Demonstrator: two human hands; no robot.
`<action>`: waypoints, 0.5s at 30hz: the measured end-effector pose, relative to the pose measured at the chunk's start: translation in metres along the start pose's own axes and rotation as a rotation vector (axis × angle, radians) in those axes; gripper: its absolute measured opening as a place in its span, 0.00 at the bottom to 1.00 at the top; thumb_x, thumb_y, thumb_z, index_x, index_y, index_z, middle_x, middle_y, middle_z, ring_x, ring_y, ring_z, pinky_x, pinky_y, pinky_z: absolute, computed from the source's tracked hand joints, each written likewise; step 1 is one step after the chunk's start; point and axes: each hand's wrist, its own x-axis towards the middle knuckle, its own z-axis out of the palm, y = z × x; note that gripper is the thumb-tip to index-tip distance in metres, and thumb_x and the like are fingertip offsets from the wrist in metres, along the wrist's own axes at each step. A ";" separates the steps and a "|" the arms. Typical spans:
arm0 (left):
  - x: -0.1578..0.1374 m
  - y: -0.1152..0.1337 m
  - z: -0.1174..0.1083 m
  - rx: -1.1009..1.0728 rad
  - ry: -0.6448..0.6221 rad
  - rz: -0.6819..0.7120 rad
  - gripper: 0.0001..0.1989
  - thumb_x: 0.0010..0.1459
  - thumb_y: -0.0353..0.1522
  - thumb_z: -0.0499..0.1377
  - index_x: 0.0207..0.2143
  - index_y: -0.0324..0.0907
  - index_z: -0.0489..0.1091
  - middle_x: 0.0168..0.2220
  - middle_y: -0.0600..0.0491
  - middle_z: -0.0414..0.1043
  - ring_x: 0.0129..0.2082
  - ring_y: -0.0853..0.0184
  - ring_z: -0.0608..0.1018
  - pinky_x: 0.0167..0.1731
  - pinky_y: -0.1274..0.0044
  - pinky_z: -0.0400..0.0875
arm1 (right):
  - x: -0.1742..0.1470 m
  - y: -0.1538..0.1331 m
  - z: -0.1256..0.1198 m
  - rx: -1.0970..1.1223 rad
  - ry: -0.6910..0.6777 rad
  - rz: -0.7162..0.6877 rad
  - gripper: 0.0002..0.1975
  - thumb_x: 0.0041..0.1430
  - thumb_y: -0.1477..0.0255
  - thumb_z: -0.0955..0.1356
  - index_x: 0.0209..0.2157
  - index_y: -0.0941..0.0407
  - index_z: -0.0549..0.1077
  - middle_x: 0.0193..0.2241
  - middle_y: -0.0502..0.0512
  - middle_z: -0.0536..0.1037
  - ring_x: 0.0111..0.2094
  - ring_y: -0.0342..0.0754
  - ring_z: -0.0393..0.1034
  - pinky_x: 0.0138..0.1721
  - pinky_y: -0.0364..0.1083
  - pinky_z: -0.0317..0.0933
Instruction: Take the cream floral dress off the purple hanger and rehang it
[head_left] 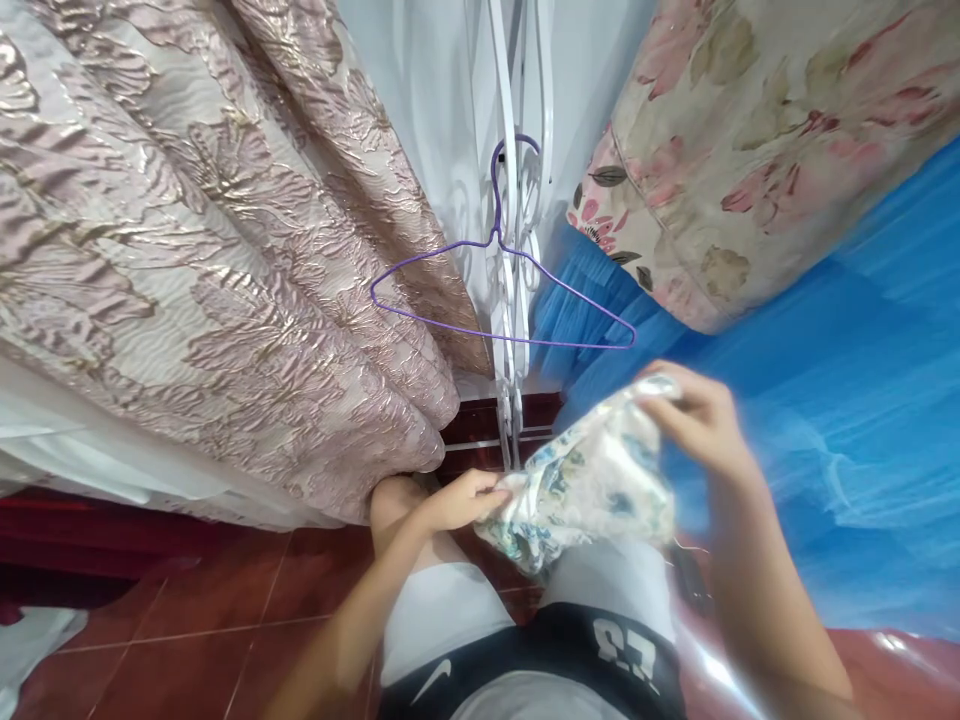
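Observation:
A light floral cloth [592,485] with blue and green patterning stretches between my two hands, above my knees. My left hand [469,498] pinches its left edge between thumb and fingers. At the upper right corner, my right hand [694,410] grips the bunched edge and is a little smeared by motion. Whether the cloth is a garment I cannot make out. Just beyond my hands, an unloaded purple hanger [502,340] hangs by its hook on a white metal rack [506,280], apart from the cloth.
Pink and gold embossed fabric [247,260] hangs on the left. To the right hang a floral fabric [750,150] and blue tulle [847,430]. Red floor tiles [247,610] lie below. White cloth [37,645] is at the lower left.

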 end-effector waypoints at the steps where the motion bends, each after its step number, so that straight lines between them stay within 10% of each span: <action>1: -0.002 0.004 -0.001 -0.007 0.065 0.021 0.19 0.66 0.45 0.57 0.31 0.40 0.75 0.27 0.52 0.74 0.26 0.65 0.73 0.26 0.76 0.70 | 0.008 0.009 -0.007 -0.002 0.065 -0.040 0.07 0.58 0.67 0.72 0.27 0.53 0.78 0.29 0.55 0.77 0.30 0.50 0.70 0.32 0.48 0.62; 8: -0.003 0.072 -0.001 0.002 0.515 0.300 0.22 0.67 0.48 0.58 0.28 0.41 0.70 0.24 0.55 0.64 0.23 0.69 0.66 0.22 0.80 0.62 | 0.110 0.063 -0.015 0.148 0.422 0.005 0.13 0.51 0.60 0.74 0.25 0.54 0.73 0.25 0.50 0.73 0.27 0.47 0.66 0.30 0.46 0.60; 15: -0.016 0.099 -0.032 -0.085 0.555 0.361 0.18 0.59 0.48 0.66 0.34 0.41 0.78 0.25 0.53 0.71 0.21 0.69 0.68 0.20 0.79 0.61 | 0.162 0.023 0.039 0.249 -0.059 0.269 0.20 0.56 0.70 0.76 0.18 0.55 0.65 0.14 0.42 0.60 0.18 0.37 0.50 0.18 0.39 0.47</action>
